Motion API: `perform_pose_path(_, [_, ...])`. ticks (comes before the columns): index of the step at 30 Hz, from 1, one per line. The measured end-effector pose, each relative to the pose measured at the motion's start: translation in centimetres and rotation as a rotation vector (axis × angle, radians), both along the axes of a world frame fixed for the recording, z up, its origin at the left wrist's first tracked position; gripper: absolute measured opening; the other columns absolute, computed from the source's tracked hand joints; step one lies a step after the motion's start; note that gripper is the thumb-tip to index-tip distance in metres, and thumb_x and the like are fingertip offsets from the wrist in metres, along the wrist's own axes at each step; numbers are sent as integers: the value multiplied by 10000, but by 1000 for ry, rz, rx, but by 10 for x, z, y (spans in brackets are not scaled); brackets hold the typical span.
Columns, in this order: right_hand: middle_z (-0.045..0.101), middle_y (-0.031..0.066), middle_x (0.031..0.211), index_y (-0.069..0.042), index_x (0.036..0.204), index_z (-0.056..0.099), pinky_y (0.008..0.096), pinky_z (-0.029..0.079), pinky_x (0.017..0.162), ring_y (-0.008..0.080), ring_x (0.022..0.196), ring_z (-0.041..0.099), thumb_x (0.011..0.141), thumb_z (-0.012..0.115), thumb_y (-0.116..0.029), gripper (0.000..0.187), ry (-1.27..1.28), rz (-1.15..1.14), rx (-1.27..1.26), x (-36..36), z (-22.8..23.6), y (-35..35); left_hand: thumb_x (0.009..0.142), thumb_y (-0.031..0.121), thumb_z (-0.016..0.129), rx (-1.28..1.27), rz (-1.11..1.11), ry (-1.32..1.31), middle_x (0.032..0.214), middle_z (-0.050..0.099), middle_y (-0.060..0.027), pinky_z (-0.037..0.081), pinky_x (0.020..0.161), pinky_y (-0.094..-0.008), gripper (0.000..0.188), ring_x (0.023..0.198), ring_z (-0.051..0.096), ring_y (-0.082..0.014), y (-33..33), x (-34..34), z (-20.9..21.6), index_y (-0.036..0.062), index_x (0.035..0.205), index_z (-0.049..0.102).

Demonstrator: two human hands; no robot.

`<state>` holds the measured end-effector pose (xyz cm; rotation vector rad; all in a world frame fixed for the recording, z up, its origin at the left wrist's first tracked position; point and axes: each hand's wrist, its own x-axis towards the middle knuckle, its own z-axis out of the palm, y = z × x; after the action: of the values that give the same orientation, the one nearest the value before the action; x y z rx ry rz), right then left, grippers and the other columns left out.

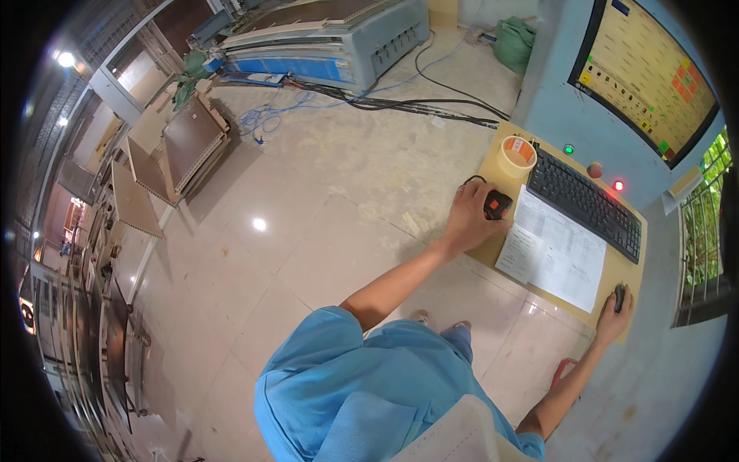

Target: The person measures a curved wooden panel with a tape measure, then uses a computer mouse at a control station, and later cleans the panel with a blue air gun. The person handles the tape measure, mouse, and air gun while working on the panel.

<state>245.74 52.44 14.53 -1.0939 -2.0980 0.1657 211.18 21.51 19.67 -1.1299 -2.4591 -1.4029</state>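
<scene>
My left hand (pixel 466 220) rests at the left edge of a small tan desk (pixel 486 250), with its fingers wrapped round a black tape measure (pixel 496 205) that has an orange patch. At the desk's right end, my right hand (pixel 614 319) is closed over a dark computer mouse (pixel 619 296). Between the hands lies a printed sheet of paper (pixel 566 250). Beyond the paper is a black keyboard (pixel 585 202). A roll of pale tape (pixel 516 155) with an orange core stands by the keyboard's left end.
A lit screen (pixel 650 77) is set in a blue cabinet (pixel 566 85), above a green light (pixel 569 149) and a red light (pixel 619 185). Cables (pixel 400 104) cross the floor near a large blue-grey machine (pixel 331 54). Brown boards (pixel 188 146) lean at left. A barred window stands at right.
</scene>
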Motion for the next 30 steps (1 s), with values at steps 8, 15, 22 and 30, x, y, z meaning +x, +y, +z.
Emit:
perform_pose_path(8, [578, 237, 1332, -57, 1252, 657, 401, 446, 1039, 378, 1229, 568, 867, 646, -96, 387, 109, -15, -71, -2, 3, -6, 669, 217, 903, 115, -53, -108, 1162, 580, -163, 493, 929, -431, 686, 1065, 584, -346, 10, -3, -1, 45, 1242, 568])
perform_pose_path(15, [556, 221, 1368, -126, 1258, 667, 434, 460, 1030, 392, 1235, 557, 863, 661, -187, 400, 106, -87, -93, -8, 16, -20, 662, 252, 919, -40, -38, -13, 1256, 512, -173, 444, 1010, -436, 776, 1190, 508, -347, 14, 0, 0, 56, 1312, 542])
perform_pose_path(22, [554, 221, 1369, -149, 1250, 674, 436, 459, 1032, 390, 1236, 558, 860, 661, -185, 392, 114, -87, -94, -9, 18, -20, 691, 244, 898, -106, -89, 50, 1306, 478, -204, 382, 1071, -468, 806, 1244, 457, -379, 11, -2, -8, 83, 1373, 501])
perform_pose_path(30, [555, 212, 1371, -151, 1266, 666, 435, 460, 1031, 388, 1242, 555, 858, 664, -180, 409, 113, -91, -95, -8, 15, -19, 715, 218, 869, -160, -123, 29, 1356, 469, -207, 367, 1086, -474, 810, 1267, 443, -393, 8, -5, -6, 101, 1413, 476])
